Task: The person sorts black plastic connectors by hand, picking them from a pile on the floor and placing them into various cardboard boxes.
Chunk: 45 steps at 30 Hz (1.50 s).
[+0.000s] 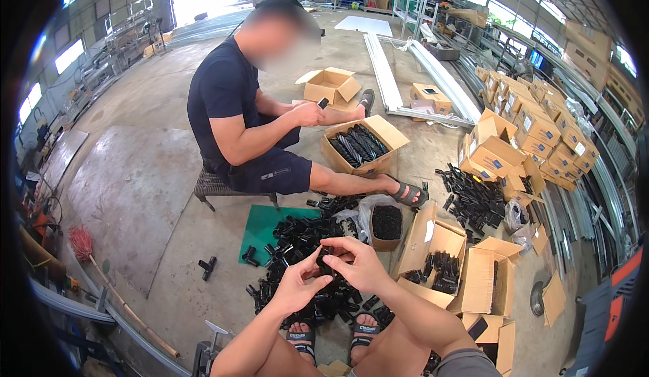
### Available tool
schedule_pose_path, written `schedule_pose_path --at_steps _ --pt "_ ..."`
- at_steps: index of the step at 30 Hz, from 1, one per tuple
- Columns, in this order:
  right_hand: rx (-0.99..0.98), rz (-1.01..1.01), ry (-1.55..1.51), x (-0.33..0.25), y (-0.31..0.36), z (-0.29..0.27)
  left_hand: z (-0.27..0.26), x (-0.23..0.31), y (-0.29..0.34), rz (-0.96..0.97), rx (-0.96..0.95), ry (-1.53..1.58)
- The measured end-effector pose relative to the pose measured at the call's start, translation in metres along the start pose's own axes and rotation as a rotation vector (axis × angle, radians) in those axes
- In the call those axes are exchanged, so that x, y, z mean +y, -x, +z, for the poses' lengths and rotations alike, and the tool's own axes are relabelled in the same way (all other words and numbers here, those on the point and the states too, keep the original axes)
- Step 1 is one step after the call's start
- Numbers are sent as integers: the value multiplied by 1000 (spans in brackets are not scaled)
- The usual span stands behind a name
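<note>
A small black part [326, 255] sits between my two hands, mostly covered by the fingers, so its exact shape does not show. My left hand [296, 286] has its thumb and fingertips closed against its left side. From the right, my right hand [359, 266] pinches the same part between thumb and fingers. Under my hands a heap of glossy black plastic fittings [289, 239] spreads over the floor, partly on a green sheet [254, 223]. One black fitting [207, 267] lies apart to the left.
Facing my work area, a co-worker [226, 100] on a low woven stool [209, 186] holds a black piece. An open box of rowed black parts [336, 163] stands beside them. Open cartons [414, 235] and another black pile [477, 198] lie right; a broom [128, 303] lies left.
</note>
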State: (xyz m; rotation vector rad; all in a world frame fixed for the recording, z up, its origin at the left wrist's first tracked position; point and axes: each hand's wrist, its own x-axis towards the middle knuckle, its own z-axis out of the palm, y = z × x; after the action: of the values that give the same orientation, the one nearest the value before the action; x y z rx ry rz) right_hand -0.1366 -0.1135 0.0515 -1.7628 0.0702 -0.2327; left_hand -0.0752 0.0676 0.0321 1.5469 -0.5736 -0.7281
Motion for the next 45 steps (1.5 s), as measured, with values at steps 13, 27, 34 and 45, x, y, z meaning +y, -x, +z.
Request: schedule_pose_path --at_steps 13,27,34,45 --pt "47 -143 2 -8 8 1 4 -1 3 153 67 164" --pt "34 -121 -11 -7 10 -6 8 11 10 221 99 -56" --pt "1 -65 -9 -8 9 -9 9 5 11 302 111 -86" --pt "64 102 -113 33 -35 -36 12 7 5 -55 81 525"
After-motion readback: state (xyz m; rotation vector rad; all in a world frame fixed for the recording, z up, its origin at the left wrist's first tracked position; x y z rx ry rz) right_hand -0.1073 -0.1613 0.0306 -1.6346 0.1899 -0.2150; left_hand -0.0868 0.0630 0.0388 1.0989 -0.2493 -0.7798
